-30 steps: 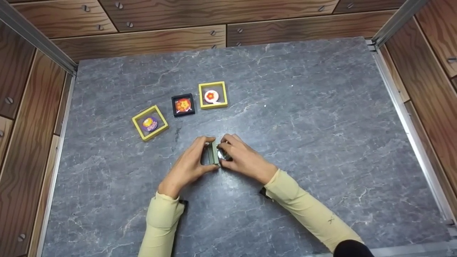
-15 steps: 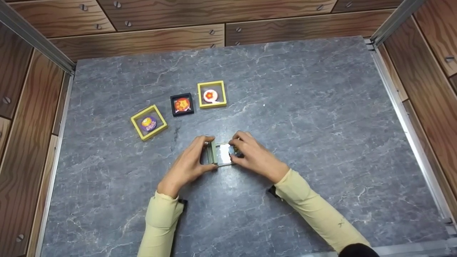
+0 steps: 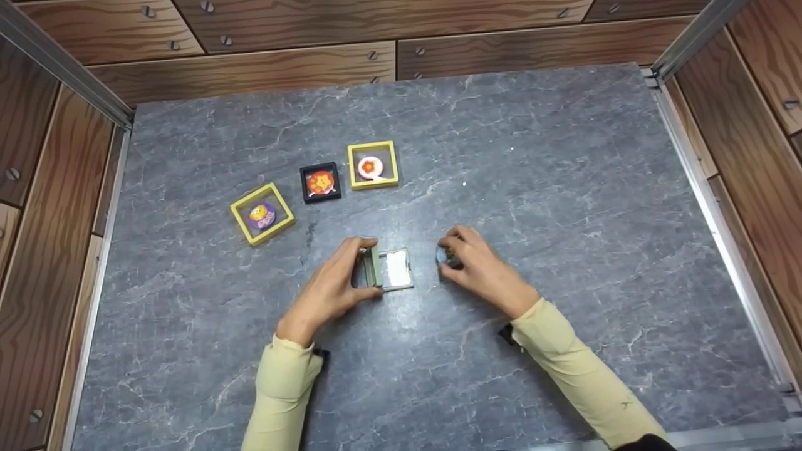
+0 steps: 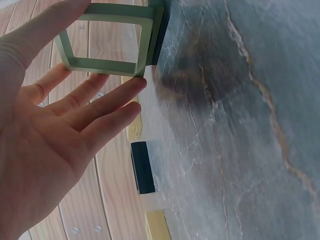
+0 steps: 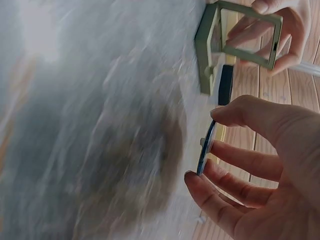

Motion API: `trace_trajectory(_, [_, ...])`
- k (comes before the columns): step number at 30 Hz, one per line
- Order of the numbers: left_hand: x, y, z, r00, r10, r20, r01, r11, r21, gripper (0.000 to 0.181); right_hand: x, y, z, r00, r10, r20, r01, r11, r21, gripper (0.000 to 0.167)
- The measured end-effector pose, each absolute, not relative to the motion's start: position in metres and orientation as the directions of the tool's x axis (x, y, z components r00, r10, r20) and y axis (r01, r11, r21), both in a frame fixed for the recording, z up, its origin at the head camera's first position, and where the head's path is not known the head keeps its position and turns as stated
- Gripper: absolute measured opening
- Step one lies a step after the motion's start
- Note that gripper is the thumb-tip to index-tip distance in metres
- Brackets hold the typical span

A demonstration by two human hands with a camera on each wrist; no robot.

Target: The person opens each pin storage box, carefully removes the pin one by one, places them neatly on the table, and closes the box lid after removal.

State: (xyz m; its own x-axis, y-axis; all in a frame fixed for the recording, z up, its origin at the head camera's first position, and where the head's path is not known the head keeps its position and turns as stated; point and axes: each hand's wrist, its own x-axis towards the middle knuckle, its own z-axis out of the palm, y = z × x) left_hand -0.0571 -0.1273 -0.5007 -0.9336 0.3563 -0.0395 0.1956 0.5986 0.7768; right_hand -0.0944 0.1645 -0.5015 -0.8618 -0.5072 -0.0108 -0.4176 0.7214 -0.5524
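Observation:
A green hinged display frame (image 3: 376, 268) stands opened on the table, one half upright and the other flat with a shiny clear pane. My left hand (image 3: 329, 291) holds the upright half between thumb and fingers; in the left wrist view that green half (image 4: 107, 65) rises beside the fingers. To the right, my right hand (image 3: 485, 269) pinches a thin round badge (image 3: 442, 255) with blue on it, apart from the frame. The right wrist view shows this disc (image 5: 206, 150) edge-on between thumb and fingertips.
Further back on the grey marbled table (image 3: 564, 188) lie a yellow frame (image 3: 289, 220) with a purple badge, a black frame (image 3: 303, 185) with an orange badge and another yellow frame (image 3: 373, 185) with a white-and-red one. Wood-patterned walls (image 3: 282, 72) stand around.
My right hand has moved right, away from the green frame, carrying the badge with it. The frame's flat half has come into view. My left hand has stayed in place.

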Motion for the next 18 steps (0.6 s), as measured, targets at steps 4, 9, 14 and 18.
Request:
trace_trajectory(4, [-0.057,-0.128,-0.5,-0.935,0.353,-0.047,0.189,0.602,0.776,0.077,-0.097,0.177,-0.502,-0.881,-0.473,-0.013,-0.388,0.738,-0.553,0.036])
trace_trajectory(9, [-0.058,-0.127,-0.5,-0.934,0.352,-0.056,0.182,0.606,0.774,0.076,-0.102,0.193,-0.503,-0.901,-0.433,-0.009,-0.354,0.748,-0.562,0.036])
trace_trajectory(14, [-0.057,-0.126,-0.5,-0.934,0.351,-0.066,0.175,0.608,0.774,0.076,-0.107,0.211,-0.504,-0.921,-0.389,0.002,-0.322,0.76,-0.565,0.035])
trace_trajectory(18, [-0.057,-0.126,-0.5,-0.934,0.351,-0.068,0.172,0.609,0.774,0.076,-0.109,0.224,-0.505,-0.935,-0.353,-0.017,-0.283,0.776,-0.564,0.035])
